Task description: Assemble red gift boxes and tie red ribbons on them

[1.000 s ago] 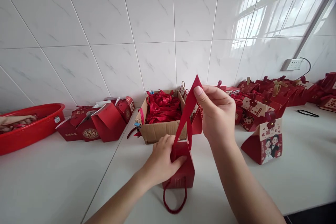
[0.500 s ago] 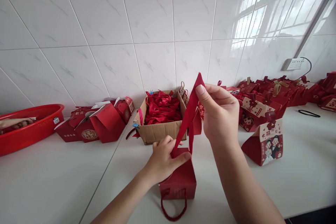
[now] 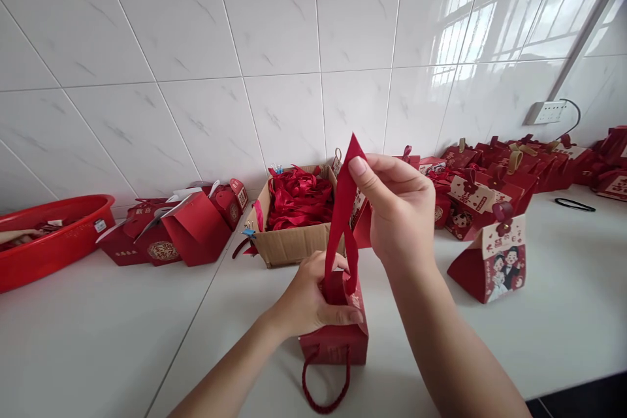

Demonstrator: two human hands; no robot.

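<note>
A small red gift box (image 3: 357, 339) with a twisted rope handle (image 3: 327, 410) stands on the white counter in front of me. My left hand (image 3: 313, 297) is closed round its upper part, thumb along the near side and fingers at the back, partly hidden. Above it, my right hand (image 3: 401, 209) pinches a red ribbon (image 3: 339, 209) near its pointed top between thumb and fingers. The ribbon hangs as a loop with its lower parts reaching the box top. Whether it is fastened there I cannot tell.
Behind the hands sits a cardboard box (image 3: 289, 247) of red ribbons (image 3: 301, 199). Red gift boxes (image 3: 196, 225) and a red basin (image 3: 73, 245) are on the left. At right stands a couple-print box (image 3: 504, 261), with several more red boxes (image 3: 519, 176) and a black loop (image 3: 575, 204) behind.
My right hand has moved a little left with the ribbon, which now hangs more upright. My left thumb is slightly lower on the gift box. The view has shifted slightly.
</note>
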